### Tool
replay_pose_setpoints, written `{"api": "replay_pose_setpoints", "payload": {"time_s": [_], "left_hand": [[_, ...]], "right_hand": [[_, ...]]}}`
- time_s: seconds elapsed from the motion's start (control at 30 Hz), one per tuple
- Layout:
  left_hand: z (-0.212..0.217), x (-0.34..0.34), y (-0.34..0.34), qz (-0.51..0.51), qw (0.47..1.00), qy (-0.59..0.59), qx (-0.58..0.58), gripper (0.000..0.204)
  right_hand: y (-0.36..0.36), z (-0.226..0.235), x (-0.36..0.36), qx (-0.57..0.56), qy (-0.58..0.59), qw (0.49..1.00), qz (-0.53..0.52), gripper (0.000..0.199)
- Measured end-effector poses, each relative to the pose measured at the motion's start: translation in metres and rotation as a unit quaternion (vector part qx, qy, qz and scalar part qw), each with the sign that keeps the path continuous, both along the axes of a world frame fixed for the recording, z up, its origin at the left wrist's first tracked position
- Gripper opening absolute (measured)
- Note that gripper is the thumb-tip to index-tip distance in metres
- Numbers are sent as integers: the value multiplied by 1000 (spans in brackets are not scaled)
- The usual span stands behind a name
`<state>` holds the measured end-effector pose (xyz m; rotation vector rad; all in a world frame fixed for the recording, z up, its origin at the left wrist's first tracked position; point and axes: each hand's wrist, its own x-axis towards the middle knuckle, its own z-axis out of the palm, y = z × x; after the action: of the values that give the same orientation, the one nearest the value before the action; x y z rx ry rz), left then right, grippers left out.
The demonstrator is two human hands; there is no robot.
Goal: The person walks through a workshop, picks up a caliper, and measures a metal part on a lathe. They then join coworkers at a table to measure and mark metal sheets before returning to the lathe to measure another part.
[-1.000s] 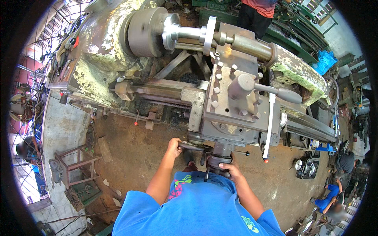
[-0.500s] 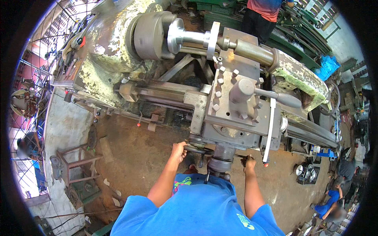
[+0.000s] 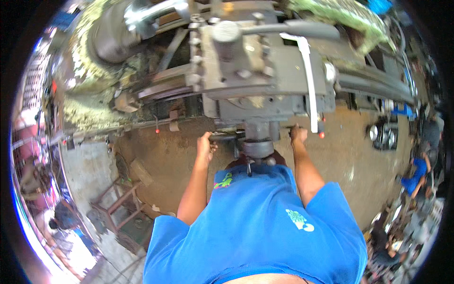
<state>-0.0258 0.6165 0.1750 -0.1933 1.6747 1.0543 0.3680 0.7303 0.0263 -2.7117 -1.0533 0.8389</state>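
My left hand (image 3: 205, 147) is closed on the rim of a dark handwheel (image 3: 229, 137) at the front of a metal lathe's carriage (image 3: 265, 110). My right hand (image 3: 298, 135) is closed at the carriage's right side, around a dark handle that my fingers mostly hide. Between the hands a round dark collar (image 3: 258, 149) with a small crank sticks out toward my waist. Above them sits the tool post (image 3: 227, 40) with its long grey lever (image 3: 295, 29). At the upper left, a shiny metal workpiece (image 3: 158, 14) extends from the blurred chuck (image 3: 112, 38).
A white bar with a red-tipped end (image 3: 309, 85) hangs down just above my right hand. At the lower left stands a rusty metal frame (image 3: 118, 201). A black crate (image 3: 385, 135) rests on the floor at right. Beyond it, a person in blue (image 3: 416, 176) is low down.
The view has tilted toward my body, so the lathe appears higher and more of my blue shirt shows. Both hands stay at the carriage front. The person behind the lathe has left the picture.
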Motion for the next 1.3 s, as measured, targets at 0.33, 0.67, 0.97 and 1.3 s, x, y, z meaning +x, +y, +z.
{"api": "replay_pose_setpoints", "payload": {"time_s": [0.33,0.67,0.97,1.3], "left_hand": [[7,7,-7,-81,996,42,-19,55],[-31,-22,-90,-165,981,91,44,61],[-103,-59,-196,-805,570,101,-132,41],[-55,56,-94,-708,679,190,-38,39]], "right_hand": [[11,-5,-12,14,129,977,-167,40],[-101,8,57,137,51,981,124,27],[-448,132,118,-143,234,947,165,31],[-561,166,169,-154,587,791,-80,40]]}}
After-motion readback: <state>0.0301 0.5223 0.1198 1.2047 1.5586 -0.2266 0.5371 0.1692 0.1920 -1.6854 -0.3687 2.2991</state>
